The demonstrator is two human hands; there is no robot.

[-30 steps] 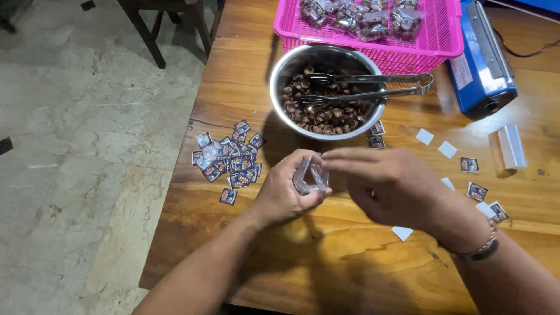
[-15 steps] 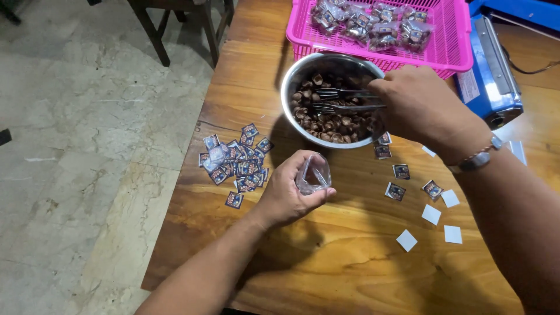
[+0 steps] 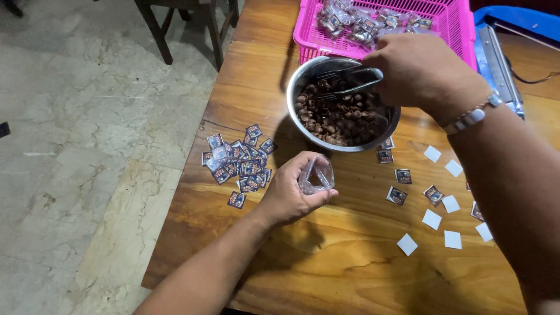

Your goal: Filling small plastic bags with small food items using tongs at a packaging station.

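Right hand [image 3: 423, 73] grips tongs [image 3: 344, 81] over the bowl [image 3: 303, 81]; left hand [image 3: 289, 192] pinches the clear bag [image 3: 315, 175] open — a loose squeeze could scatter pieces across the surface [image 3: 350, 268].

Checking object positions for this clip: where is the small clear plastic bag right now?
The small clear plastic bag is held open in the left hand, mid-frame, just below the metal bowl.

Small dark square labels [image 3: 240, 164] heaped left, clear filled packets [image 3: 364, 22] in pink basket [image 3: 452, 26]

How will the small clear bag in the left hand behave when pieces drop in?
The bag looks like thin, crinkled film, so probably floppy and very light. The left hand props its mouth open; unsupported, it would likely collapse. Its glossy surface may be slippery.
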